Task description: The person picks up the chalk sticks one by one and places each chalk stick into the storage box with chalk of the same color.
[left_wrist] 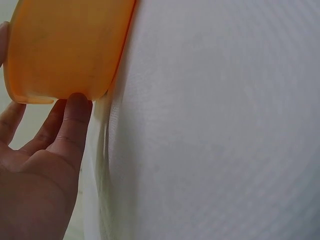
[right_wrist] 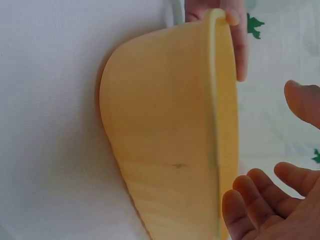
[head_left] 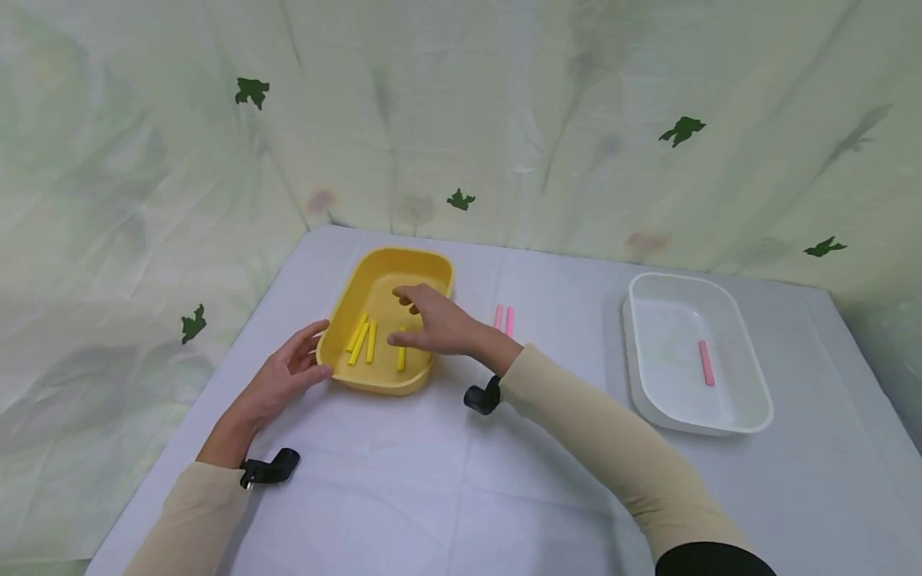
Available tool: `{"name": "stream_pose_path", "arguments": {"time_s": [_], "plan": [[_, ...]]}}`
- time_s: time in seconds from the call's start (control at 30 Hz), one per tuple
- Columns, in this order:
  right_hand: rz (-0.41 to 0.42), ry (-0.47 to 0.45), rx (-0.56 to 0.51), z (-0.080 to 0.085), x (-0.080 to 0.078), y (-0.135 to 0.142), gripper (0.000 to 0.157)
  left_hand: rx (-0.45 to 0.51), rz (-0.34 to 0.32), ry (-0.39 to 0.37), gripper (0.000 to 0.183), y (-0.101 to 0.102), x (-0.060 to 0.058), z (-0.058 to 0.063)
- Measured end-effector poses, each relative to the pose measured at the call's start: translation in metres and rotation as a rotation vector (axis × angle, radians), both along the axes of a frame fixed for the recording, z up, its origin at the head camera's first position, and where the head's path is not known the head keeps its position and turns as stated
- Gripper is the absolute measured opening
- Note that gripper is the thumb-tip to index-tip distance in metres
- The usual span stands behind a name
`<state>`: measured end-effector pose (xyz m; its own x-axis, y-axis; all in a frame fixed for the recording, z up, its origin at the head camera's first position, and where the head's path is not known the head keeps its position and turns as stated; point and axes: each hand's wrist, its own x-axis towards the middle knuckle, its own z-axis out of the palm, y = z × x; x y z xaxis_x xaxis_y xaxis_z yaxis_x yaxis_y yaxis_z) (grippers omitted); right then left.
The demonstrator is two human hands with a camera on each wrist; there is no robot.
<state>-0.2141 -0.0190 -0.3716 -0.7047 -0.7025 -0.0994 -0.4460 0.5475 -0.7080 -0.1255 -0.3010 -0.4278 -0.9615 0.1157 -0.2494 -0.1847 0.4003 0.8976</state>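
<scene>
In the head view a yellow tray point(head_left: 374, 386) stands left of the middle of the table, with several yellow sticks point(head_left: 370, 342) lying in its near part. My left hand point(head_left: 282, 376) holds the tray's near left corner, thumb on the near side and fingers along the left side. Above the tray hovers my right hand point(head_left: 439, 324), thumb and fingers spread apart, holding nothing; it partly hides one yellow stick point(head_left: 401, 360). The right wrist view shows those fingers point(right_wrist: 257, 192) near the tray's rim point(right_wrist: 212, 100).
On the right stands a white tray point(head_left: 651, 392) with one pink stick point(head_left: 707, 364) inside. Two pink sticks point(head_left: 510, 320) lie on the white-covered table point(head_left: 389, 488) beyond my right wrist, partly covered by it. A patterned curtain point(head_left: 504, 120) hangs behind the table.
</scene>
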Motion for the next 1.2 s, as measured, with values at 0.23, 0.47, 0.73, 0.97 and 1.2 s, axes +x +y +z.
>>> {"name": "stream_pose_path", "arguments": {"time_s": [0.23, 0.47, 0.73, 0.97, 1.2], "plan": [[0.004, 0.027, -0.100, 0.021, 0.022, 0.039, 0.069, -0.010, -0.005, 0.005, 0.082, -0.001, 0.000, 0.000], [-0.031, 0.142, -0.084, 0.036, 0.053, 0.110, 0.067, -0.028, -0.003, 0.008, 0.082, -0.001, 0.001, 0.002], [-0.196, 0.379, -0.018, 0.024, 0.085, 0.211, 0.057, -0.033, 0.000, 0.024, 0.082, 0.001, 0.004, 0.000], [-0.366, 0.479, 0.026, 0.008, 0.104, 0.271, 0.051, -0.091, 0.007, 0.028, 0.081, 0.001, 0.006, 0.002], [-0.338, 0.618, 0.001, 0.005, 0.104, 0.290, 0.054, -0.082, 0.015, 0.030, 0.081, 0.003, 0.004, 0.003]]}}
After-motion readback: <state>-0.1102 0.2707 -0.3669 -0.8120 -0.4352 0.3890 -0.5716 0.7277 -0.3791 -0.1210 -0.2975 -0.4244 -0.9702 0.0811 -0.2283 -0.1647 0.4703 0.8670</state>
